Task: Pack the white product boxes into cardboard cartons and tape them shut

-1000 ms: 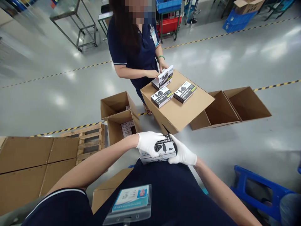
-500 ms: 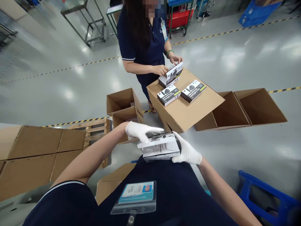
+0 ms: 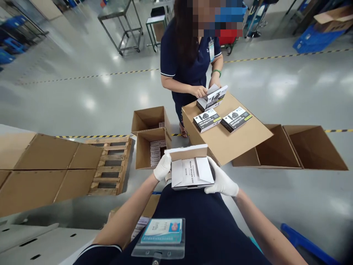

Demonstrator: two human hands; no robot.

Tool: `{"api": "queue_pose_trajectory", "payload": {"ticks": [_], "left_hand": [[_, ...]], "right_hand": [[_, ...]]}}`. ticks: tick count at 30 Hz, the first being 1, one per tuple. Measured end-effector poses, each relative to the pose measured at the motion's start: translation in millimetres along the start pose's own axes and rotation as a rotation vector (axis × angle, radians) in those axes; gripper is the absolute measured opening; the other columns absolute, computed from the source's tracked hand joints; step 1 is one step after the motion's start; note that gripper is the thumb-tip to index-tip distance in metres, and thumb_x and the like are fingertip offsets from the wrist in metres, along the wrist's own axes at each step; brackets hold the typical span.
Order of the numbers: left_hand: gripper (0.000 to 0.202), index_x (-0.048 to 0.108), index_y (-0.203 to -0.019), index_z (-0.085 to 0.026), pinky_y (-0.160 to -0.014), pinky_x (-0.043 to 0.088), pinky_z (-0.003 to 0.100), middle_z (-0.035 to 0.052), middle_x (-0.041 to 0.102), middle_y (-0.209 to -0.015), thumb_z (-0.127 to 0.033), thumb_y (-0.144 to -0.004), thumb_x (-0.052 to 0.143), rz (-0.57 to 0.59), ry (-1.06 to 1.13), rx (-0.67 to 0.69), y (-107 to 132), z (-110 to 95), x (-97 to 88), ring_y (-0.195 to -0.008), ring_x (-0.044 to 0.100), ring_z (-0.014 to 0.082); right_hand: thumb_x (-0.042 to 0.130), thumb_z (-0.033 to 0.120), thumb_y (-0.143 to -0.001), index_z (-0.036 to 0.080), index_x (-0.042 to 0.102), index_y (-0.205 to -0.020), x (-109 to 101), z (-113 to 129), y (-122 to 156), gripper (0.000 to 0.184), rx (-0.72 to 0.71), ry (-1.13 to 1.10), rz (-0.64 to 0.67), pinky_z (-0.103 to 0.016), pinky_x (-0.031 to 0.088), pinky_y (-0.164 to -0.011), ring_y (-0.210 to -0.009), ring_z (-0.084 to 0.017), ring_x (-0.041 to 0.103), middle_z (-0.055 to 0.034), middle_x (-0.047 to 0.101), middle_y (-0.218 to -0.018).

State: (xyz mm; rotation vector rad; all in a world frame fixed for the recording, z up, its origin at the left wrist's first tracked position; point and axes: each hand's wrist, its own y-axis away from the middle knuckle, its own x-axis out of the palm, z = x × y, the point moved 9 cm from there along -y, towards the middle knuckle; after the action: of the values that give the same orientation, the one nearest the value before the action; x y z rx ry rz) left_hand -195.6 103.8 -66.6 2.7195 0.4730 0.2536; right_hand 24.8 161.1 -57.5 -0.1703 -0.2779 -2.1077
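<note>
A small white product box point(image 3: 190, 175) is held level against my waist. Its lid point(image 3: 190, 151) stands raised at the far side, and two white side flaps lie folded inward over printed white contents marked "Minute Stream 1000". My left hand point(image 3: 162, 167), in a white glove, grips the box's left side by the lid corner; its fingertips are partly hidden. My right hand point(image 3: 222, 180), also gloved in white, clasps the right side, thumb along the near edge and fingers behind.
A co-worker point(image 3: 190, 55) handles an open box point(image 3: 212, 100) on a large carton point(image 3: 237, 141), beside two closed product boxes point(image 3: 207, 120) point(image 3: 236, 119). Open cartons point(image 3: 146, 147) stand at left, others point(image 3: 309, 147) at right. A wooden pallet point(image 3: 111, 165) and stacked cartons point(image 3: 46, 151) are farther left.
The lid has swung up and away from me, uncovering the flaps and contents. My left hand has moved from over the lid to the box's left side. The camera view has shifted.
</note>
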Motion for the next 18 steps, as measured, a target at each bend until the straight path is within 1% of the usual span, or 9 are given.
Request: {"api": "queue_pose_trajectory", "payload": {"ticks": [2, 3, 6, 9, 11, 14, 15, 16, 18], "left_hand": [[0.063, 0.077, -0.116, -0.014, -0.118, 0.044, 0.045, 0.0134, 0.077, -0.12, -0.064, -0.078, 0.079, 0.056, -0.036, 0.045, 2.1, -1.4, 2.8, -0.13, 0.062, 0.0353], [0.063, 0.077, -0.117, -0.013, -0.117, 0.045, 0.048, 0.014, 0.077, -0.121, -0.063, -0.078, 0.08, 0.045, -0.032, 0.029, 3.2, 1.8, 1.7, -0.127, 0.064, 0.036], [0.069, 0.074, -0.12, -0.01, -0.111, 0.049, 0.05, 0.0164, 0.075, -0.125, -0.065, -0.079, 0.076, -0.142, 0.058, -0.014, 4.8, 9.9, -8.6, -0.121, 0.067, 0.0357], [0.059, 0.075, -0.115, -0.011, -0.108, 0.05, 0.045, 0.0144, 0.076, -0.124, -0.06, -0.082, 0.075, -0.229, 0.06, 0.076, 3.6, -3.4, -4.4, -0.119, 0.068, 0.0321], [0.041, 0.078, -0.105, -0.015, -0.103, 0.052, 0.041, 0.0105, 0.079, -0.112, -0.049, -0.084, 0.074, -0.212, -0.046, 0.158, 3.1, -20.2, 5.0, -0.112, 0.07, 0.0292], [0.018, 0.078, -0.092, -0.019, -0.092, 0.055, 0.036, 0.0061, 0.078, -0.098, -0.034, -0.083, 0.074, -0.142, -0.218, 0.293, 6.8, -43.7, 20.5, -0.099, 0.071, 0.025], [0.014, 0.078, -0.091, -0.02, -0.089, 0.055, 0.034, 0.0054, 0.077, -0.097, -0.031, -0.083, 0.073, -0.122, -0.244, 0.325, 8.6, -48.1, 23.8, -0.096, 0.07, 0.0239], [0.012, 0.078, -0.09, -0.02, -0.087, 0.055, 0.033, 0.0048, 0.077, -0.097, -0.029, -0.083, 0.072, -0.108, -0.257, 0.343, 10.1, -50.1, 25.6, -0.094, 0.07, 0.023], [0.011, 0.076, -0.087, -0.02, -0.081, 0.055, 0.031, 0.0036, 0.076, -0.091, -0.028, -0.083, 0.071, -0.117, -0.266, 0.327, 10.8, -47.5, 23.8, -0.089, 0.069, 0.0218]], "right_hand": [[0.099, 0.051, -0.057, 0.026, 0.018, -0.165, 1.5, -0.9, -3.4, 0.137, 0.029, -0.016, 0.029, -0.054, 0.029, -0.126, -0.153, -0.04, 0.035, -0.0171, 0.036, -0.165], [0.099, 0.05, -0.057, 0.026, 0.017, -0.165, 0.7, -1.2, -4.2, 0.137, 0.045, -0.011, 0.047, -0.054, 0.028, -0.126, -0.153, -0.039, 0.035, -0.0172, 0.036, -0.165], [0.099, 0.046, -0.06, 0.026, 0.017, -0.164, -2.7, 2.7, -5.9, 0.134, 0.103, 0.026, 0.151, -0.054, 0.024, -0.127, -0.154, -0.037, 0.032, -0.0165, 0.034, -0.166], [0.09, 0.05, -0.071, 0.025, 0.029, -0.16, -2.0, 16.5, -14.1, 0.111, 0.137, 0.025, 0.223, -0.054, 0.031, -0.125, -0.149, -0.036, 0.039, -0.0153, 0.039, -0.163], [0.083, 0.05, -0.077, 0.023, 0.043, -0.15, -5.4, 24.5, -27.0, 0.088, 0.145, 0.085, 0.093, -0.054, 0.04, -0.118, -0.14, -0.035, 0.049, -0.0153, 0.05, -0.153], [0.082, 0.04, -0.074, 0.019, 0.057, -0.129, -19.0, 30.4, -39.4, 0.065, 0.157, 0.315, -0.296, -0.053, 0.05, -0.106, -0.122, -0.035, 0.061, -0.0137, 0.065, -0.128], [0.081, 0.037, -0.072, 0.019, 0.059, -0.123, -21.6, 30.8, -39.4, 0.058, 0.165, 0.38, -0.387, -0.053, 0.052, -0.104, -0.117, -0.034, 0.062, -0.0123, 0.067, -0.121], [0.077, 0.033, -0.073, 0.019, 0.06, -0.12, -22.6, 30.0, -38.5, 0.052, 0.17, 0.412, -0.428, -0.052, 0.052, -0.103, -0.115, -0.034, 0.063, -0.0111, 0.068, -0.118], [0.064, 0.026, -0.076, 0.02, 0.062, -0.12, -21.7, 26.8, -35.3, 0.045, 0.157, 0.38, -0.377, -0.05, 0.051, -0.105, -0.117, -0.032, 0.063, -0.0095, 0.069, -0.12]]}}
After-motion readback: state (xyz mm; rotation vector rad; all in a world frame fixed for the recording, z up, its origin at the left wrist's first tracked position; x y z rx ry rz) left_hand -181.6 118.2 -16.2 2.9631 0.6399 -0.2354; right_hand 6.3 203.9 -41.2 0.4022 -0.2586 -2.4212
